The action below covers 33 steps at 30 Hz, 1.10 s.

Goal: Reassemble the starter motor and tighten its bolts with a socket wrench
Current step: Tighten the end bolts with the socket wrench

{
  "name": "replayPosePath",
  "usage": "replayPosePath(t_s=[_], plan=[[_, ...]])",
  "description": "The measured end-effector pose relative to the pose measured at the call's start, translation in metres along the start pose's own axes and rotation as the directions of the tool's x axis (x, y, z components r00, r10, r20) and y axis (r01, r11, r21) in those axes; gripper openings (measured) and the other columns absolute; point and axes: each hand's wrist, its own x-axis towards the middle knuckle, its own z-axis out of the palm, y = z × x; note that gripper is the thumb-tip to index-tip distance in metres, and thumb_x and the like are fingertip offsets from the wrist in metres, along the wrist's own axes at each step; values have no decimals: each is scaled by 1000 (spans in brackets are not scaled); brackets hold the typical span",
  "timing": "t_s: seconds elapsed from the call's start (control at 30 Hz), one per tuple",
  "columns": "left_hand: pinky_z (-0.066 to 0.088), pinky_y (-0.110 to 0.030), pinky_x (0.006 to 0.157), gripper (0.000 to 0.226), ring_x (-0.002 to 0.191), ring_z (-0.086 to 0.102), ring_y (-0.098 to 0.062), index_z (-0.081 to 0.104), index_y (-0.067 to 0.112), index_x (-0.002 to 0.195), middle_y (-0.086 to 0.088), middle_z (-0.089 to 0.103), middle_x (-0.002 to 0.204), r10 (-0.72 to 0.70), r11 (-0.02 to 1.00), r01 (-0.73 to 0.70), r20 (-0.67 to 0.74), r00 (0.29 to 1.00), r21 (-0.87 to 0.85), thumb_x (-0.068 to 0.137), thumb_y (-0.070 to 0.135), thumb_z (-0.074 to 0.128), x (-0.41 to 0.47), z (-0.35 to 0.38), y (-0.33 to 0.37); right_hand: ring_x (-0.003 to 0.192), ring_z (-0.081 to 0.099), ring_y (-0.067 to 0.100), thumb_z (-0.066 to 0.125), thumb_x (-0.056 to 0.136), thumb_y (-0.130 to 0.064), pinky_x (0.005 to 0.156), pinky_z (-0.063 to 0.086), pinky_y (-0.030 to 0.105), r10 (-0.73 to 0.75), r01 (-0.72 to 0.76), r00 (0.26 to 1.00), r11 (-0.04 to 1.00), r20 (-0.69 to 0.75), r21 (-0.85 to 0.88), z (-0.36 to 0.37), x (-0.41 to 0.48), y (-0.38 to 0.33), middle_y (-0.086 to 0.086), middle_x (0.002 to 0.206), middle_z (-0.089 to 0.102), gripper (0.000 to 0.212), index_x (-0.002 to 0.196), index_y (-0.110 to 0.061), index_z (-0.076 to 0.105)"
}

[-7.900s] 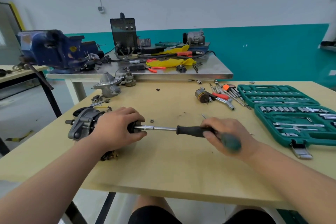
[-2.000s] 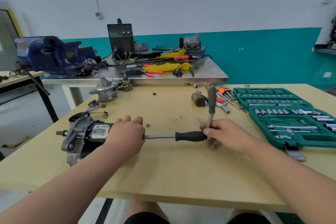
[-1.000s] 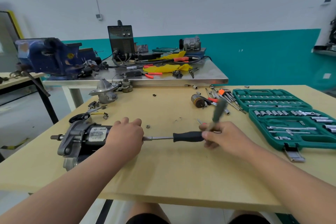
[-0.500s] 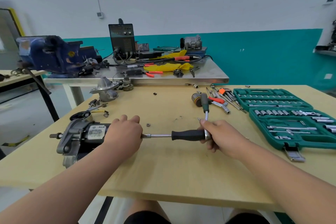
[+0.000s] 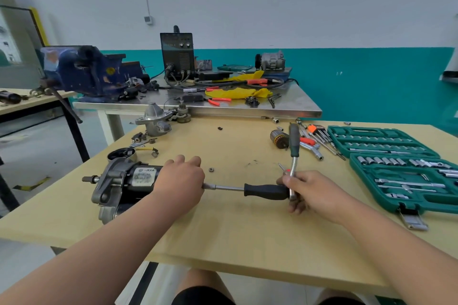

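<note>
Two benches, teal-banded workshop: steel bench behind, wooden table in front. Starter motor on its side at table's left, left hand curled over its rear end. Black-gripped driver runs level from motor to right hand, which grips socket wrench near its head, handle upright.

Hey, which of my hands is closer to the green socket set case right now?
Right. The right hand, gripping the wrench, sits just left of the case; the left hand holds the starter motor, much farther left.
</note>
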Motion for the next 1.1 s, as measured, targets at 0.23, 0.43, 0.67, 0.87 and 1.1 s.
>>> replayPosePath(t_s=[0.23,0.43,0.67,0.87,1.1], plan=[[31,-30,74,28,86,35,-20,70,23,108,4,50,111,8,1000,-8,1,1000,2,100,36,47,-1,1,2,56,69,25,51,98,-36,47,53,29,77,-75,996,996,-50,50,10,-4,0,10,77,65,33,95,-8,68],[32,-30,74,29,86,36,-20,70,24,108,5,50,110,17,1000,-17,-11,1000,4,99,40,48,-3,3,1,36,45,14,42,100,-44,36,32,18,204,-204,975,979,-83,13,14,-2,-3,4,56,67,46,95,-3,63],[31,-28,71,27,86,38,-19,70,26,106,6,51,108,8,1000,-8,-26,1000,-8,97,39,48,-3,5,-2,37,45,12,42,100,-44,37,32,19,283,-279,958,957,-53,78,15,-3,-8,5,58,67,43,97,-5,61],[40,-27,87,66,113,49,-13,45,38,139,14,53,127,55,957,-99,-163,985,-272,81,69,55,-14,15,-26,37,52,12,41,100,-44,36,38,20,91,-125,910,990,-404,-58,-22,-6,-1,1,46,58,39,88,-16,66],[25,-38,111,89,118,45,-15,48,39,133,15,55,120,-70,949,13,-169,983,-316,60,88,37,-32,26,-56,51,51,18,43,102,-32,47,38,29,401,-110,789,838,-467,534,-42,9,16,15,78,61,25,94,-11,51]])
